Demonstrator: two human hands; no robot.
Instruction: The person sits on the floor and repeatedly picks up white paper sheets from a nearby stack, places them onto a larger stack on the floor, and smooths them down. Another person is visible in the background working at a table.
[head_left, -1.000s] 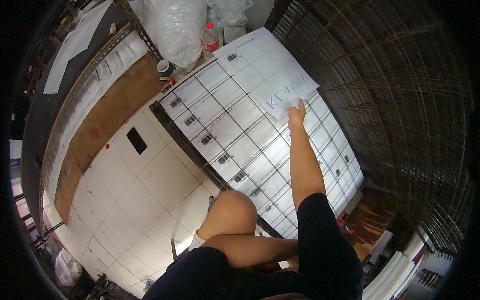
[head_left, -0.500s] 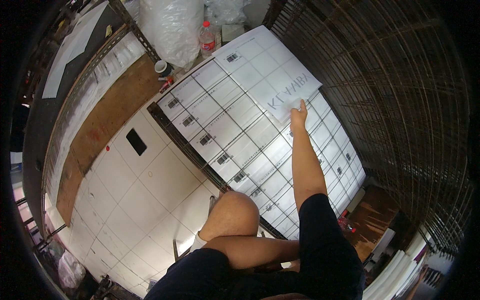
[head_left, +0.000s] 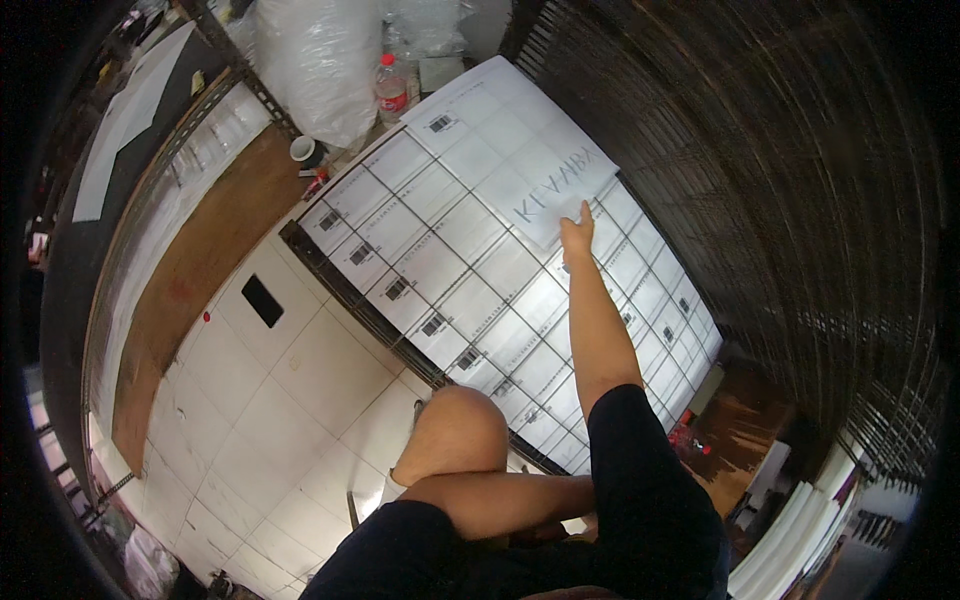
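My right hand [head_left: 577, 237] reaches over to the near edge of a large white sheet [head_left: 500, 128] with big dark handwritten letters. Its index finger stretches out and its thumb stands apart at the sheet's edge; the other fingers are hard to make out. Beneath lies a broad surface of white printed labels [head_left: 437, 265] with small barcodes, crossed by a dark wire grid. Grid lines show faintly through the upper sheet. My left forearm [head_left: 510, 503] lies across my lap, and its hand is hidden behind my right sleeve.
Tall dark wire mesh [head_left: 700, 140] rises along the right. A black phone [head_left: 262, 300] lies on the tiled floor [head_left: 300, 395] at left. Beyond the labels stand a red-capped bottle [head_left: 391, 92], a white cup [head_left: 303, 151] and a plastic bag [head_left: 318, 70]. Another bottle [head_left: 688, 440] lies at lower right.
The whole view has shifted slightly, with most things now further left. My right hand stays at the sheet's near edge, in much the same pose.
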